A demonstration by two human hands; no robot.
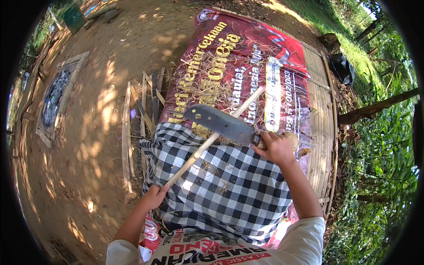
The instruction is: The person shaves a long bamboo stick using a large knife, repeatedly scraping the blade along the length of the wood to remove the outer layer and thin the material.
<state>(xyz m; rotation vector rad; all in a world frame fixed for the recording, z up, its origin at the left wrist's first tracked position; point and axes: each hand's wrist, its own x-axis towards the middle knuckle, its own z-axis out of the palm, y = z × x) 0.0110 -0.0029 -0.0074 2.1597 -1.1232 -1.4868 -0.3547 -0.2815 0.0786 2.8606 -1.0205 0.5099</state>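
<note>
My right hand (277,148) is closed round the wooden handle of a machete (223,126), whose broad dark blade points left. Under the blade runs a pale bamboo strip (194,155), slanting from lower left to upper right; the blade crosses over it and seems to rest on it. The strip's near end is in my closed left hand (155,196). Below both lies a black-and-white checked cloth (229,176) spread over my lap, with a few shavings on it. Thin curly shavings (207,75) cover the red printed banner (185,62) beyond.
The banner lies on a slatted bamboo platform (320,128). Several bamboo strips (128,137) lean at its left side. Farther left, a framed pit of ash (57,97) sits in the bare earth. A dark plastic bag (342,68) and a log (375,106) are at the right, by green plants.
</note>
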